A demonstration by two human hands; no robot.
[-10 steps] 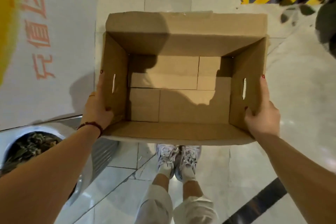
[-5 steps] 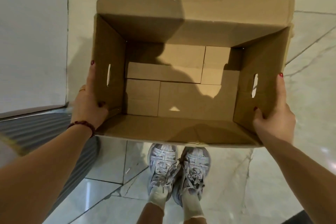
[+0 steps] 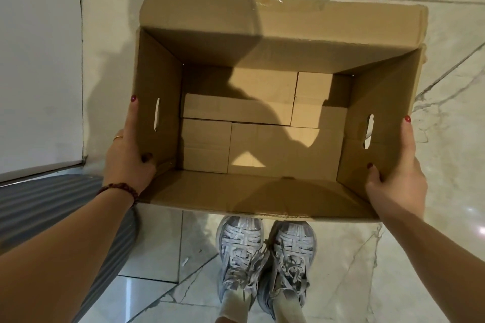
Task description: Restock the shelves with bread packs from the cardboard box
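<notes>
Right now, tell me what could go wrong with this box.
The box is empty: nothing left to shelve. Its bottom flaps look only folded, no tape visible; a load might fall out. The left hand and right hand just pinch the side walls, so it could slip.

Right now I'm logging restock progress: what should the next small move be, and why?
Probably lower the box to the floor and let go: it looks empty, no bread packs inside, and the left hand and right hand both grip its side walls.
</notes>
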